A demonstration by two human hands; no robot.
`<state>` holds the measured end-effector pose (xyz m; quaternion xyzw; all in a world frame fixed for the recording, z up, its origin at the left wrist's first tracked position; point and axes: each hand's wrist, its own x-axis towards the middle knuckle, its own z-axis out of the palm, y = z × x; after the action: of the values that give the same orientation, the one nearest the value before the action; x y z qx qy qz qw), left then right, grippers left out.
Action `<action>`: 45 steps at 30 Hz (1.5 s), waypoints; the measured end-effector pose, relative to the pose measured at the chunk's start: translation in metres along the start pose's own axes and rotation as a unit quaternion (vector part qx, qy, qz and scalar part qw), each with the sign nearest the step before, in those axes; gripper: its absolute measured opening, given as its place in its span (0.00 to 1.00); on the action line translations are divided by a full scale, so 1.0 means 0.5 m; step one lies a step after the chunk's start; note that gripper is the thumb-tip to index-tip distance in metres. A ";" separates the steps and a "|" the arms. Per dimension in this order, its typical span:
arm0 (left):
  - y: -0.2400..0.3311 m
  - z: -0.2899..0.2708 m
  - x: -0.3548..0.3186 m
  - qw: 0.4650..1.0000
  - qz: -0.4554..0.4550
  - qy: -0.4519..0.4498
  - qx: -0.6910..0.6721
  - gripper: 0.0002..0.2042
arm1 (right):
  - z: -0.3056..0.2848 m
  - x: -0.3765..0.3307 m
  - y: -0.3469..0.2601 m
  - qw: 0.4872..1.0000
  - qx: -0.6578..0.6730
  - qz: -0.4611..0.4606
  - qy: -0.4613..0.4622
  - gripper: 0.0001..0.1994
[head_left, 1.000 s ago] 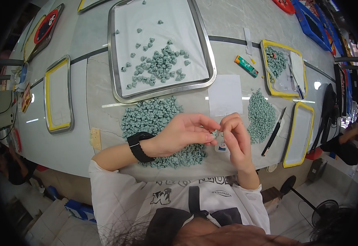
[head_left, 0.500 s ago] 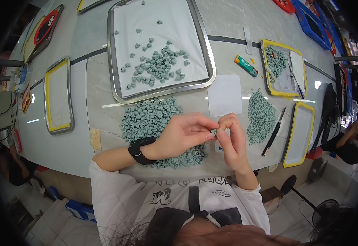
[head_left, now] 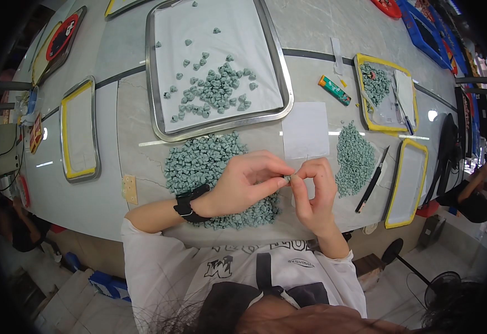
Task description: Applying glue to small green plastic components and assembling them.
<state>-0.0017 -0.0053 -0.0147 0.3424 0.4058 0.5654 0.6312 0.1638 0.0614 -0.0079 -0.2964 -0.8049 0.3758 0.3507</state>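
My left hand (head_left: 243, 186), with a black watch on its wrist, pinches a small grey-green piece (head_left: 287, 178) between thumb and fingertips. My right hand (head_left: 317, 195) meets it from the right, its thumb and forefinger closed together at the piece; what they grip is too small to make out. Under and beyond my left hand spreads a large heap of chunky grey-green pieces (head_left: 201, 161). Right of my right hand lies a heap of smaller grey-green bits (head_left: 355, 158). Just beyond both hands is a white paper sheet (head_left: 306, 131).
A metal tray (head_left: 221, 129) lined with white paper holds scattered green pieces at the far side. To the right are a black-handled knife (head_left: 373, 181), a green-orange tube (head_left: 334, 90), a yellow-edged tray (head_left: 390, 125) and another yellow-edged tray (head_left: 406, 183). One more tray (head_left: 79, 131) lies left.
My right thumb and forefinger have shifted slightly left and down against the piece, and the right fingers have spread a little. My left hand stays nearly in place.
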 end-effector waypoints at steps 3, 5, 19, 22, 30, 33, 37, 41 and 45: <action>-0.001 -0.002 -0.001 0.999 0.028 -0.003 0.044 0.11 | 0.000 -0.001 0.003 1.000 0.004 -0.008 -0.006 0.05; -0.003 -0.003 -0.002 0.998 0.032 -0.002 0.058 0.12 | 0.001 -0.001 0.003 1.000 0.004 -0.010 -0.007 0.05; 0.001 0.000 -0.002 0.997 0.053 -0.012 0.063 0.12 | -0.008 -0.002 0.009 0.976 0.179 0.103 -0.069 0.03; 0.000 -0.001 -0.003 0.997 0.052 -0.011 0.057 0.12 | -0.006 -0.005 0.010 0.973 0.187 0.115 -0.069 0.03; 0.000 0.000 -0.002 0.999 0.040 -0.018 0.032 0.12 | 0.004 -0.014 0.011 0.976 0.185 0.114 -0.032 0.03; -0.002 0.000 -0.002 0.998 0.040 -0.021 0.035 0.12 | 0.005 -0.016 0.012 0.979 0.174 0.104 -0.029 0.03; -0.004 -0.002 0.000 0.999 0.035 -0.019 0.017 0.12 | 0.008 -0.006 0.006 0.997 0.071 0.034 -0.004 0.06; 0.010 -0.005 0.001 0.998 -0.050 0.001 -0.023 0.11 | 0.009 -0.009 0.008 0.999 -0.013 -0.024 0.024 0.06; 0.008 -0.007 0.004 0.997 -0.065 0.013 -0.042 0.11 | 0.004 -0.010 0.007 0.999 0.025 -0.008 0.029 0.08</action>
<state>-0.0065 -0.0028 -0.0128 0.2811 0.4108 0.5445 0.6751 0.1659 0.0587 -0.0134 -0.2919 -0.7874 0.3840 0.3838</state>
